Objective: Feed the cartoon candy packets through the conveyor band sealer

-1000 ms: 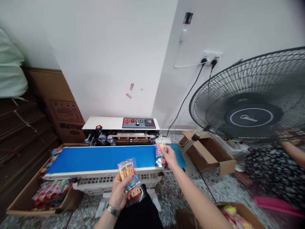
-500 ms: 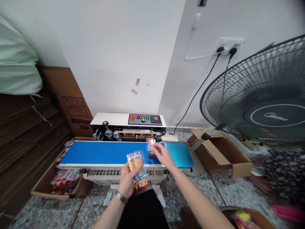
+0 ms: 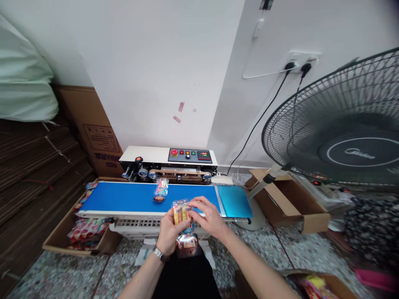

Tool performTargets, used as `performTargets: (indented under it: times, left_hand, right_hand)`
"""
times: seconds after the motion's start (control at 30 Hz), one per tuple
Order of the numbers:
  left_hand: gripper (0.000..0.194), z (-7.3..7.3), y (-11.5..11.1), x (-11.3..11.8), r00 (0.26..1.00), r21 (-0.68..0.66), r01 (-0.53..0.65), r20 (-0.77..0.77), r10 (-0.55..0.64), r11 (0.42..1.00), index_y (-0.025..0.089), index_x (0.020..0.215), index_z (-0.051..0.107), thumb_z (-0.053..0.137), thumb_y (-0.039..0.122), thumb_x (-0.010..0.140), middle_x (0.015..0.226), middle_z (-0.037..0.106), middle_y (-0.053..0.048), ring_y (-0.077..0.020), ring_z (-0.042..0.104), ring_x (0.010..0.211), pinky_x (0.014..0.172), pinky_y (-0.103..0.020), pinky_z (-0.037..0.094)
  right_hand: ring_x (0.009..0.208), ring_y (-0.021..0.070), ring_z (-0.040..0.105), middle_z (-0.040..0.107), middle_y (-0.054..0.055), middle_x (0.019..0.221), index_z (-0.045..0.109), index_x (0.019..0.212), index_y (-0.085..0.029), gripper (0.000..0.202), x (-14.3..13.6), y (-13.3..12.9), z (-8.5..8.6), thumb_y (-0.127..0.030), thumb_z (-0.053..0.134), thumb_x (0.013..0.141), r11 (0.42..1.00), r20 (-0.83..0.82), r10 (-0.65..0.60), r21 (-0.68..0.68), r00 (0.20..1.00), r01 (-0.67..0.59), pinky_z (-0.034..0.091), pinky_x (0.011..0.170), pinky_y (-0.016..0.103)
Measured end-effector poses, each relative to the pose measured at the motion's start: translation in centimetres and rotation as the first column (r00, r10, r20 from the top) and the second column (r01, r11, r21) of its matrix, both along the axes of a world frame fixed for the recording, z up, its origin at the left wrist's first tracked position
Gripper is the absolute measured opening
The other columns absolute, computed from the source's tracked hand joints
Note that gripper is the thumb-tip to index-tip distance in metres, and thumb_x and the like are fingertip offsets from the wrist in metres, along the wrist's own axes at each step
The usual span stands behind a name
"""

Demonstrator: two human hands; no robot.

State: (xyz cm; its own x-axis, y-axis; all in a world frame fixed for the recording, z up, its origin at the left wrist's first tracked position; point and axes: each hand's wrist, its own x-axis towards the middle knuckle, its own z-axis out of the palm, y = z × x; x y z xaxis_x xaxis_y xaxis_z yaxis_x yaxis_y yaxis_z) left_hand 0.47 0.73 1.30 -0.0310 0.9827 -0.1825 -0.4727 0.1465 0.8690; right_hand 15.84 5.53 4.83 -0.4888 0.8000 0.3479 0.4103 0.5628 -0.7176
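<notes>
Held in front of the blue conveyor belt (image 3: 124,197), my left hand (image 3: 168,232) is closed around several clear printed packets (image 3: 187,241), with a cartoon face at their lower end. My right hand (image 3: 207,216) has its thumb and fingertips pinched at the top right edge of these packets. On the belt, left of my hands, lies another printed packet (image 3: 161,190), its upper end at the sealing track of the band sealer (image 3: 143,155). A control panel (image 3: 190,155) with lit red digits sits on the sealer's top.
An open carton (image 3: 77,253) of packets stands under the belt's left end. A floor fan (image 3: 343,137) and an open cardboard box (image 3: 286,203) are at right. Another carton (image 3: 336,282) with packets is at lower right. Flattened cardboard (image 3: 34,174) is stacked at left.
The packet on the belt has travelled left, away from my right hand. My right hand has come back to the packets in my left hand and pinches their top edge.
</notes>
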Motion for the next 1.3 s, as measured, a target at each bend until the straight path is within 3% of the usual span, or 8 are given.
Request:
performTargets:
  times: [0.23,0.43,0.57,0.67,0.77,0.93,1.13,1.3]
  left_hand:
    - [0.041,0.1,-0.2,-0.4,1.000,-0.011,0.025,-0.007,-0.025,1.000,0.016,0.097,0.058,0.074,0.018,0.059,0.087,0.069,-0.005,-0.0178,0.062,0.073,0.068,-0.031,0.049]
    - [0.041,0.4,-0.2,-0.4,0.999,-0.002,0.009,-0.037,-0.009,1.000,0.015,0.093,0.060,0.075,0.016,0.056,0.082,0.068,-0.004,-0.0166,0.062,0.070,0.066,-0.028,0.048]
    - [0.042,0.4,0.0,-0.1,1.000,0.009,-0.016,-0.010,0.016,1.000,0.015,0.098,0.058,0.074,0.017,0.059,0.091,0.069,-0.007,-0.0188,0.063,0.078,0.072,-0.031,0.048]
    - [0.041,0.6,0.2,0.3,0.998,-0.005,-0.067,-0.003,0.067,0.998,0.014,0.096,0.058,0.074,0.018,0.059,0.090,0.069,-0.009,-0.0193,0.063,0.077,0.073,-0.032,0.048]
    - [0.039,0.6,0.2,0.5,0.995,-0.053,-0.089,0.042,0.091,0.995,0.014,0.096,0.059,0.073,0.023,0.062,0.091,0.069,-0.010,-0.0195,0.064,0.078,0.074,-0.033,0.048]
    - [0.034,-0.2,0.1,-0.1,0.990,-0.166,-0.113,0.062,0.124,0.980,0.013,0.090,0.059,0.073,0.026,0.062,0.078,0.070,-0.006,-0.0154,0.063,0.066,0.064,-0.027,0.049]
    - [0.033,-0.9,-0.1,-0.9,0.994,-0.171,-0.087,0.052,0.098,0.981,0.013,0.088,0.060,0.074,0.024,0.060,0.074,0.070,-0.005,-0.0138,0.063,0.061,0.058,-0.024,0.047]
    - [0.034,-0.5,-0.1,-0.9,0.995,-0.185,-0.069,0.061,0.082,0.980,0.014,0.089,0.060,0.074,0.024,0.060,0.077,0.070,-0.005,-0.0159,0.064,0.063,0.061,-0.027,0.049]
  right_hand:
    - [0.102,0.0177,0.052,0.051,0.007,0.111,0.055,0.113,-0.025,0.029,-0.3,-0.4,0.4,-0.027,0.051,0.084,1.000,-0.004,0.029,-0.010,1.000,-0.029,0.044,0.089,0.033]
    - [0.102,0.0177,0.051,0.052,0.006,0.109,0.060,0.101,-0.025,0.020,-0.6,-0.5,0.8,-0.025,0.051,0.083,0.996,-0.016,0.066,-0.056,0.998,-0.066,0.043,0.089,0.033]
    - [0.082,0.0138,0.057,0.053,0.006,0.109,0.043,0.121,-0.024,0.043,-1.0,-1.5,-1.1,-0.028,0.055,0.080,0.945,-0.189,-0.151,-0.314,0.970,0.086,0.049,0.074,0.029]
    - [0.070,0.0133,0.056,0.059,0.002,0.087,0.054,0.098,-0.019,0.026,-1.5,-2.3,-2.9,-0.036,0.056,0.079,0.874,-0.241,-0.259,-0.470,0.936,0.121,0.048,0.064,0.026]
    - [0.070,0.0140,0.056,0.060,0.001,0.076,0.056,0.081,-0.018,0.023,-1.4,-2.2,-3.9,-0.041,0.053,0.080,0.855,-0.286,-0.315,-0.500,0.905,0.140,0.046,0.065,0.025]
    - [0.064,0.0158,0.058,0.062,0.001,0.071,0.052,0.088,-0.019,0.033,2.3,1.5,-5.6,-0.049,0.055,0.074,0.767,-0.349,-0.548,-0.573,0.760,0.289,0.047,0.057,0.025]
    - [0.052,0.0153,0.055,0.060,0.001,0.059,0.054,0.085,-0.016,0.038,7.6,7.5,-8.2,-0.052,0.046,0.074,0.582,-0.022,-0.774,-0.419,0.633,0.697,0.040,0.045,0.023]
    - [0.054,0.0165,0.056,0.058,0.000,0.056,0.058,0.076,-0.017,0.022,6.9,10.0,-8.7,-0.038,0.052,0.074,0.586,0.084,-0.746,-0.387,0.661,0.712,0.042,0.052,0.026]
